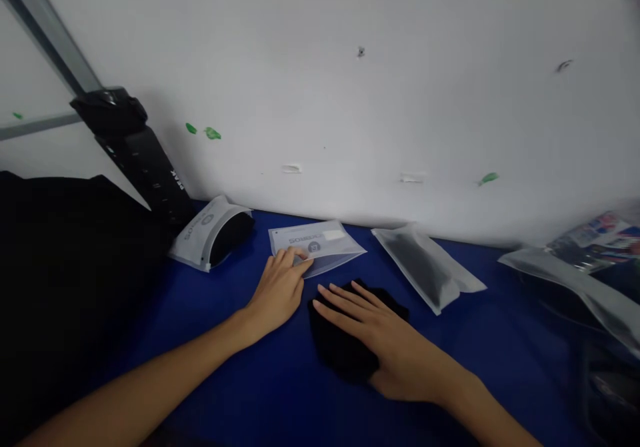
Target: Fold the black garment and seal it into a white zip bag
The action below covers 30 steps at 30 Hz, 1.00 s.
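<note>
My left hand (283,287) is at the near edge of a flat frosted zip bag (325,237) with grey print, its thumb and fingertips closed together on the bag's mouth. To the right, my right hand (375,333) lies with fingers stretched out over a folded black cloth item (337,347) on the blue table surface (280,380). My right thumb is mostly hidden. A gap separates the black cloth from the bag.
A frosted bag (197,237) with black content stands at the left, beside a black bottle (150,167) and a large black object (65,287). Rightward lie another filled frosted bag (430,263), a third frosted bag (575,277) and colourful packaging (610,233). A white wall (320,100) rises behind.
</note>
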### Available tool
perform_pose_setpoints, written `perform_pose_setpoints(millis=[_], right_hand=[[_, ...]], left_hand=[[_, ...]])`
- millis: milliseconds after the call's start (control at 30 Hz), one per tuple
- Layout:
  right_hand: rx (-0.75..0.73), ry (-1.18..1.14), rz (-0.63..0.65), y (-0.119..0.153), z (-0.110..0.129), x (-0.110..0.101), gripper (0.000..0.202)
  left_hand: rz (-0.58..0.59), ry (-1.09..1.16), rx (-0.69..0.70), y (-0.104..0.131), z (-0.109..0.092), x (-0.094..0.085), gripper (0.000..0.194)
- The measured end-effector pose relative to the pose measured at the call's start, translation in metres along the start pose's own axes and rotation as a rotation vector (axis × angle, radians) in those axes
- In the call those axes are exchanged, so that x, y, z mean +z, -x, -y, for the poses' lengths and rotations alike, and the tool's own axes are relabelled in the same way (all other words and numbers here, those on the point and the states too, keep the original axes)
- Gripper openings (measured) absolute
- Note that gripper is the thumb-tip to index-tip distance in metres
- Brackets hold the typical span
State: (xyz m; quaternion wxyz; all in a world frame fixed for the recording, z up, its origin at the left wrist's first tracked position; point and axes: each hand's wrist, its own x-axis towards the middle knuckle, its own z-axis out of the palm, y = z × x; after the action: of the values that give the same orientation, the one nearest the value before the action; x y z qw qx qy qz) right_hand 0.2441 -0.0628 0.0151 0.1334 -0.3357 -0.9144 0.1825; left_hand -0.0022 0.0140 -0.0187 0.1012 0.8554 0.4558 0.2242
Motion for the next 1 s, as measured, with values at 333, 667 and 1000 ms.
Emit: perform_pose_setpoints(millis=[333, 667, 1000], right_hand=[[-0.085, 0.123, -0.376, 0.003, -0.011, 0.01, 0.091], [-0.12, 0.102, -0.198, -0.012, -0.021, 0.026, 0.104], [-0.193, -0.119, -0.204, -0.009, -0.023, 0.029, 0.077]], left_hand=[[-0.02, 0.047, 0.049, 0.003, 0.003, 0.004, 0.059], [0.037, 0.267, 0.179, 0.0, 0.003, 0.01, 0.077], [0.088, 0.344, 0.22, 0.0, 0.004, 0.002, 0.075]])
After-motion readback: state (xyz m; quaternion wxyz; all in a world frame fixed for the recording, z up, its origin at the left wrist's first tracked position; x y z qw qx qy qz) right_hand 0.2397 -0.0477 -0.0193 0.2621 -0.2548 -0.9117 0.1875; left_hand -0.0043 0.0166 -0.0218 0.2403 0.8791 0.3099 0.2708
